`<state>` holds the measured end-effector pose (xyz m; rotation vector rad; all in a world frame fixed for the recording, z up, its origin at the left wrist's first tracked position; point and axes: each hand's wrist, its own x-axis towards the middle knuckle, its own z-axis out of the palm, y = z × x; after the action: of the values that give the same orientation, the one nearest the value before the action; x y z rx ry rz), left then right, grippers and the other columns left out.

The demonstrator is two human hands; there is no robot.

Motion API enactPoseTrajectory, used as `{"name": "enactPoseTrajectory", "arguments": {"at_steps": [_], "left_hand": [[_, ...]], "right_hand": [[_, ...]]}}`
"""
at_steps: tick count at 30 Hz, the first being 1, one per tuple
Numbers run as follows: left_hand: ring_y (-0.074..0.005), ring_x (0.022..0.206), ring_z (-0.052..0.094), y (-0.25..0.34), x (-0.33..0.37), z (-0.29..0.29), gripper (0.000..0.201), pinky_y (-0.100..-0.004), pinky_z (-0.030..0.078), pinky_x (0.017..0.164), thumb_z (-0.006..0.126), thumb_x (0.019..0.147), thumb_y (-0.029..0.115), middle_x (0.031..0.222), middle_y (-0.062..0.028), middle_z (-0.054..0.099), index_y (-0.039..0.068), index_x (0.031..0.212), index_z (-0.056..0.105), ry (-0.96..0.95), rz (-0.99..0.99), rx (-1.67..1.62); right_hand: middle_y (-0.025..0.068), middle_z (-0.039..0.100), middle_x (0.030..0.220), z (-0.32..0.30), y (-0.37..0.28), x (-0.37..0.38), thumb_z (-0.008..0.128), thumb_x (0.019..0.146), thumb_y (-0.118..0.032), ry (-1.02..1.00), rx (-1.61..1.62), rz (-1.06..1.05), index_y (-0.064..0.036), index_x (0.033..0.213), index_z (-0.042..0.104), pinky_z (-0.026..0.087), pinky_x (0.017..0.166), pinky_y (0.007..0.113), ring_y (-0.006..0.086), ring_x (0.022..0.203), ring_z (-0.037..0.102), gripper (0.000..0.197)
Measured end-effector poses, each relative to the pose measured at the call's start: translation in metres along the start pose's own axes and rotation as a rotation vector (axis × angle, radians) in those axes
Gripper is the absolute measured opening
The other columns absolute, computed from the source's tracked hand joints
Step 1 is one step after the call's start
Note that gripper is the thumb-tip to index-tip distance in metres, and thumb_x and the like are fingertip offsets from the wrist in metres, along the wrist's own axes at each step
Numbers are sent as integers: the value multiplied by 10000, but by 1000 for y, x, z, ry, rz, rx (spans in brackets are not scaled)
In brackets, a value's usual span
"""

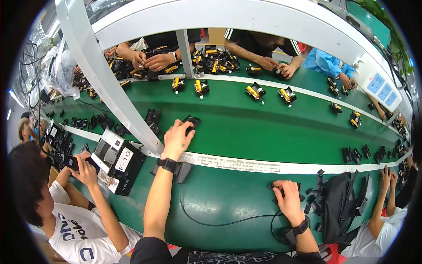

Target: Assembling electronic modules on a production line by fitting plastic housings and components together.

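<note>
My left hand (177,135) reaches over the white divider strip onto the green belt, its fingers closed on a black plastic part (193,122). Nearer to me, over the green bench, my right hand (288,197) is curled over another dark piece (300,190), which it mostly hides. A black band sits on each of my wrists. Just left of my left hand, further black parts (153,118) rest beside the white post. Small black pieces (313,198) lie scattered to the right of my right hand.
A black and silver machine (119,160) stands left of my left forearm. A black cable (220,225) crosses the bench. A black bag (340,204) lies at the right. Yellow-and-black assemblies (255,91) sit along the belt's far side. Co-workers sit opposite and on both sides.
</note>
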<state>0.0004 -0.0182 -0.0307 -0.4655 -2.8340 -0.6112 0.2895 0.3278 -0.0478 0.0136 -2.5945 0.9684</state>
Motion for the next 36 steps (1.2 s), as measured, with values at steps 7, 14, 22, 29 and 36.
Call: {"name": "enactPoseTrajectory", "arguments": {"at_steps": [7,14,22,29,36], "left_hand": [[-347,793,722,104,-73,-27,370,-482,588,767,698,1039,313,1069,-116,773,83,1329,692,-296,-190,-585],[-301,1037,696,100,-64,-7,355,-452,541,931,608,1048,104,1315,-86,725,85,1398,656,-159,336,-547],[-284,1088,632,84,-33,34,359,-434,501,949,625,988,10,1251,-43,689,110,1325,700,-162,554,-306],[-298,944,626,80,-38,46,283,-424,500,842,671,976,42,1011,-55,694,101,1249,719,-267,455,-522],[-280,869,648,79,-41,45,234,-413,499,792,688,973,56,998,-67,728,81,1202,730,-91,665,-529]], "right_hand": [[91,677,1077,-1,-4,9,836,840,-66,-53,-155,-96,-79,971,705,464,895,430,326,1024,637,185],[72,652,1061,5,-1,18,831,868,-77,-62,-126,-38,-87,975,695,443,874,421,306,995,609,173],[59,637,1054,6,-10,14,828,881,-83,-98,-120,-61,-85,989,688,430,861,410,296,970,584,177],[69,639,1051,10,-7,19,830,875,-79,-115,-96,-28,-80,992,686,423,851,400,303,956,584,186],[84,652,1037,7,-6,14,826,859,-54,-133,-48,-1,-68,982,682,422,856,397,308,945,600,190]]}}
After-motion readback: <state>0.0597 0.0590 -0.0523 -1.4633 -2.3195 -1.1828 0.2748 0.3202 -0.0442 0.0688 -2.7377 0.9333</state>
